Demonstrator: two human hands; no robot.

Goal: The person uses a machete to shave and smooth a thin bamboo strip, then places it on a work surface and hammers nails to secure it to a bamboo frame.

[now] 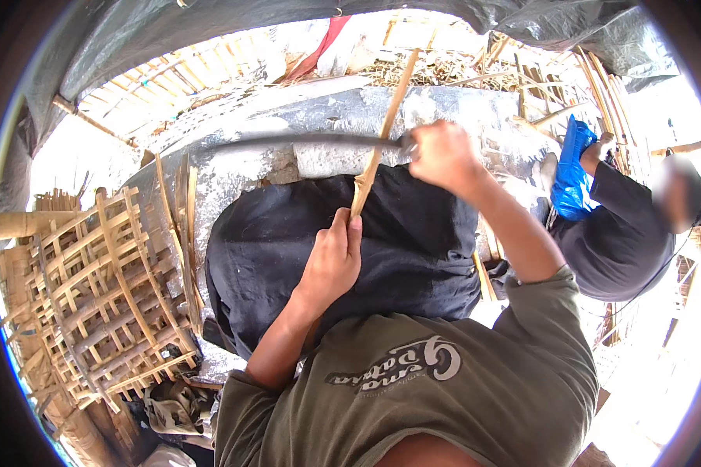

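Note:
My left hand (331, 261) is closed around the lower end of a long split bamboo strip (392, 113), which points away from me and leans a little to the right. A rough node shows on the strip just above my fingers. In my right hand (446, 162) is the handle of a machete (304, 141). Its long dark blade stretches to the left and crosses the strip around mid-length; I cannot tell whether the edge touches it. Both hands are above my legs in dark trousers (288, 233).
At the left stands a woven bamboo lattice (109, 284), with loose bamboo strips (185, 222) beside it. A grey sheet (234, 167) lies under my legs. Bamboo scraps (420, 75) are heaped at the far side. A person (619, 241) sits at right by a blue bag (572, 175).

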